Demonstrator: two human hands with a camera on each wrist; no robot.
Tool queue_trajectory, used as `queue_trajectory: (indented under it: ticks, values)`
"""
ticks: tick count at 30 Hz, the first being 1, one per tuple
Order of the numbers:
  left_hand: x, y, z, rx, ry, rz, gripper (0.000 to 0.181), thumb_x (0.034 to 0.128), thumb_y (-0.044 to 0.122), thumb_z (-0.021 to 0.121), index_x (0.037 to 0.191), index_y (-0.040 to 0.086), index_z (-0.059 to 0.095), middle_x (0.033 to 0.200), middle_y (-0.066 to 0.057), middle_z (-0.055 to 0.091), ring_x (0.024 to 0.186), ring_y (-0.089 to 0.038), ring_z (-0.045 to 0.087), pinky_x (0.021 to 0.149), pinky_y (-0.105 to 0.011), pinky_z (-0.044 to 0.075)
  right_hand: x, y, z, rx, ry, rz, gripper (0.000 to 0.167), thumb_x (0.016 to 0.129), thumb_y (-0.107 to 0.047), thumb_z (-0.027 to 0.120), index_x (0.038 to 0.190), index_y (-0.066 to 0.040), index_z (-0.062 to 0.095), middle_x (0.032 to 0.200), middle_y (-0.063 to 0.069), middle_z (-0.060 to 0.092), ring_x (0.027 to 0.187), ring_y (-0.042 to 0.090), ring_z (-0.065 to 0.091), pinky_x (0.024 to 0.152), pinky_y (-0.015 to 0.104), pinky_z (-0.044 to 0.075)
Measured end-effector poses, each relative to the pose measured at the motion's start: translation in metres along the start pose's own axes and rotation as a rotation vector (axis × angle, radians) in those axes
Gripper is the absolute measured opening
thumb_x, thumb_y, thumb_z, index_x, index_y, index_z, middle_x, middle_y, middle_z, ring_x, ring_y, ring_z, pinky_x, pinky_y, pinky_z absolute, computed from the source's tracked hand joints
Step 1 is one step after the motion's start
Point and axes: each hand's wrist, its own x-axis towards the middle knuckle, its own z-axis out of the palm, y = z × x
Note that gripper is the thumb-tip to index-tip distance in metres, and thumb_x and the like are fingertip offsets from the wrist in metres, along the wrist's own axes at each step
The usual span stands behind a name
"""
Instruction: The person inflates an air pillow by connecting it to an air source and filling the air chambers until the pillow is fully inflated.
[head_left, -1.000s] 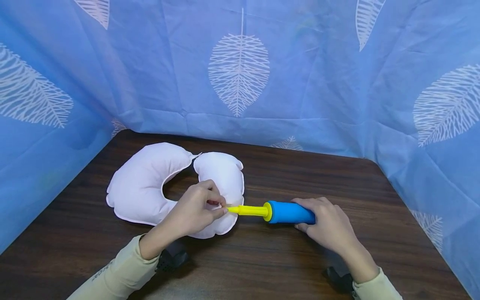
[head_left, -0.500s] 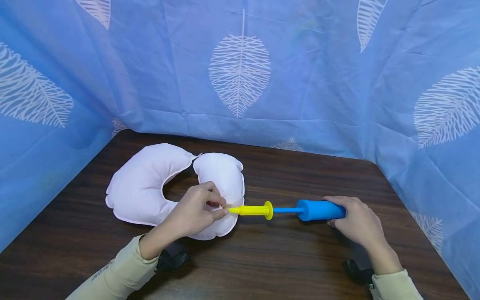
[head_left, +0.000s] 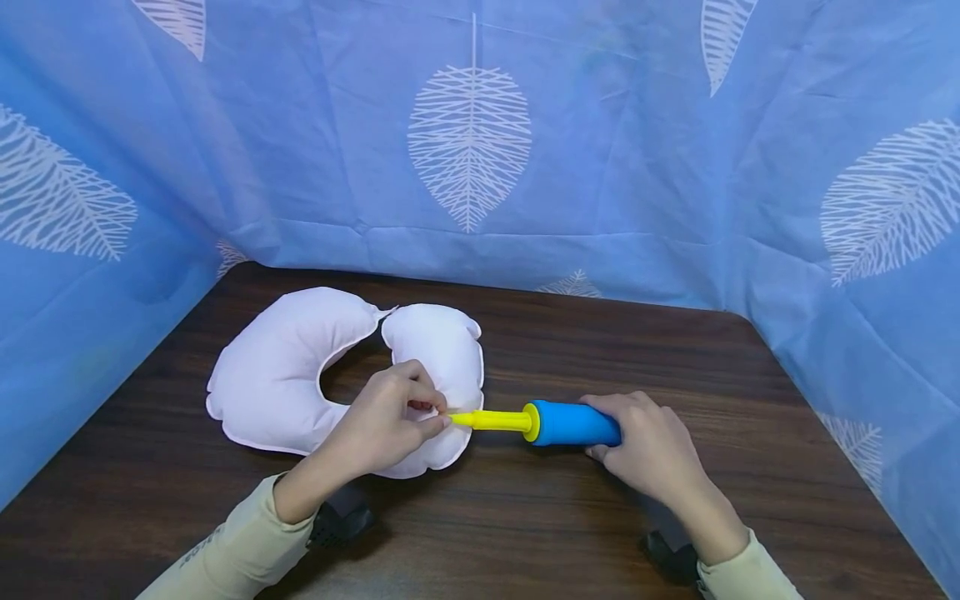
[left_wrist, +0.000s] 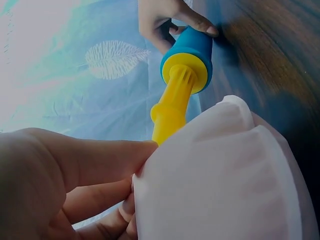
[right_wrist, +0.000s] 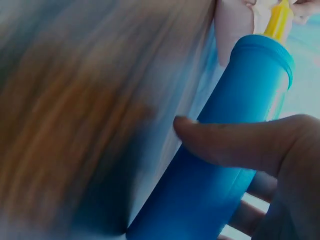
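Note:
A white, puffed-up U-shaped neck pillow (head_left: 277, 375) lies on the left of the table. The yellow nozzle (head_left: 495, 421) of a hand pump points at its right arm. My left hand (head_left: 390, 421) pinches the pillow where the nozzle tip meets it; fingers and fabric hide the valve itself. In the left wrist view, the thumb (left_wrist: 110, 157) lies against the nozzle's end and the pillow. My right hand (head_left: 652, 446) grips the pump's blue barrel (head_left: 573, 423), thumb on one side and fingers round the other. The barrel sits against the yellow flange, with no rod showing.
Underneath is a dark wood-grain table (head_left: 750, 400). Blue cloth (head_left: 622, 167) with white leaf prints hangs round its back and sides. A dark wrist device (head_left: 341, 521) is on the left wrist, and another (head_left: 670, 557) on the right.
Half a second ago the barrel stood drawn out to the right, baring a blue rod. My right hand has since pushed it left against the flange. The left hand keeps its pinch.

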Motion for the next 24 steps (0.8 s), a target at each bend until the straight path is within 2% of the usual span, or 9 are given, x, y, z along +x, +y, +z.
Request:
queue_trajectory:
  ticks: [4, 11, 16, 20, 24]
  values:
    - [0.000, 0.001, 0.001, -0.021, -0.013, 0.007, 0.010, 0.0855, 0.003, 0.088, 0.093, 0.010, 0.087, 0.090, 0.001, 0.066, 0.081, -0.011, 0.056, 0.073, -0.024, 0.054, 0.000, 0.010, -0.003, 0.011, -0.023, 0.022, 0.061, 0.081, -0.024, 0.095, 0.138, -0.021, 0.074, 0.134, 0.015, 0.074, 0.118, 0.043, 0.067, 0.082, 0.064, 0.056]
    - [0.000, 0.001, 0.002, -0.026, -0.008, 0.038, 0.009, 0.0861, 0.004, 0.087, 0.092, 0.011, 0.086, 0.089, 0.002, 0.066, 0.080, -0.010, 0.056, 0.072, -0.023, 0.053, -0.002, 0.055, -0.013, 0.040, -0.073, 0.127, 0.064, 0.082, -0.022, 0.092, 0.142, -0.020, 0.071, 0.139, 0.029, 0.066, 0.120, 0.053, 0.062, 0.077, 0.066, 0.055]
    - [0.002, -0.001, 0.002, -0.003, 0.001, 0.019, 0.009, 0.0861, 0.003, 0.087, 0.091, 0.011, 0.086, 0.088, 0.002, 0.065, 0.080, -0.011, 0.057, 0.074, -0.025, 0.053, -0.005, 0.082, -0.019, 0.038, -0.095, 0.191, 0.066, 0.083, -0.016, 0.088, 0.146, -0.016, 0.068, 0.144, 0.036, 0.060, 0.122, 0.059, 0.059, 0.078, 0.069, 0.054]
    - [0.001, -0.001, 0.001, -0.001, 0.007, 0.000, 0.008, 0.0867, 0.005, 0.087, 0.091, 0.012, 0.086, 0.088, 0.002, 0.066, 0.082, -0.011, 0.058, 0.077, -0.027, 0.055, -0.004, 0.093, -0.022, 0.028, -0.092, 0.214, 0.066, 0.083, -0.012, 0.085, 0.146, -0.015, 0.068, 0.146, 0.036, 0.058, 0.122, 0.061, 0.059, 0.079, 0.071, 0.054]
    - [-0.002, -0.001, 0.001, -0.017, 0.010, 0.007, 0.008, 0.0867, 0.006, 0.087, 0.089, 0.013, 0.086, 0.089, 0.003, 0.066, 0.081, -0.010, 0.058, 0.077, -0.027, 0.056, -0.004, 0.092, -0.020, 0.015, -0.070, 0.219, 0.065, 0.081, -0.010, 0.083, 0.144, -0.014, 0.069, 0.144, 0.038, 0.059, 0.121, 0.061, 0.058, 0.080, 0.071, 0.052]
